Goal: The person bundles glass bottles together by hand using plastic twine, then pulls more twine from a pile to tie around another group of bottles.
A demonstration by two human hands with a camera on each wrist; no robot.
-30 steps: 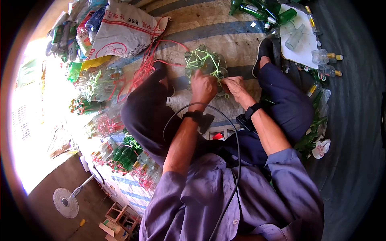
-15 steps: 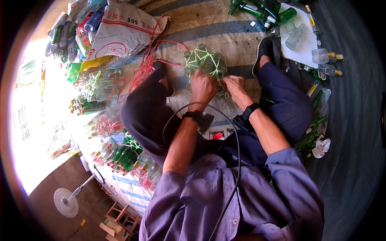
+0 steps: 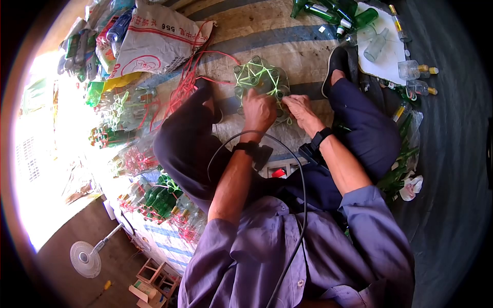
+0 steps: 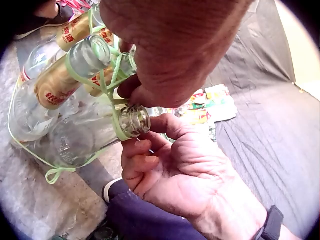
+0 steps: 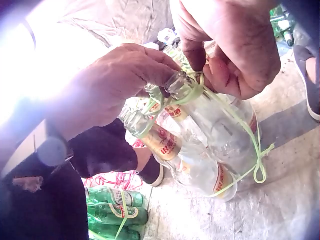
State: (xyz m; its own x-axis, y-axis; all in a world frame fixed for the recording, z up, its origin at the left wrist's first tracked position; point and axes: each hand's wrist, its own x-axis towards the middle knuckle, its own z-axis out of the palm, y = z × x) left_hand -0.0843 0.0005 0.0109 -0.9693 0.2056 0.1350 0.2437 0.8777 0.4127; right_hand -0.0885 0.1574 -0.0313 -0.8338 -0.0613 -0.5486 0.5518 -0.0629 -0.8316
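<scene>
In front of me a bundle of clear glass bottles (image 3: pixel 262 79) stands upright, laced round the necks with pale green strap (image 5: pixel 243 120). My left hand (image 3: pixel 260 110), coming in from the left, pinches the strap by one bottle's neck (image 4: pixel 131 123); in the left wrist view this hand (image 4: pixel 170 55) covers part of the lacing. On the other side of that neck is my right hand (image 3: pixel 303 113), its fingers curled and pinching the strap beside the rim (image 5: pixel 227 50). A knotted loop (image 5: pixel 260 170) lies low on the bundle's side. The fingertips partly hide each other.
Red strap (image 3: pixel 179 95) lies tangled near my left foot, beside a white printed sack (image 3: pixel 159 38). Tied bottle bundles (image 3: pixel 159 197) line the left. Green bottles (image 3: pixel 328 13) and a white board (image 3: pixel 377 61) are at the upper right. A black cable (image 3: pixel 304 205) crosses my front.
The right hand and wrist have shifted and turned very slightly at the bottle neck. My left hand keeps its place, and the bundle looks unmoved.
</scene>
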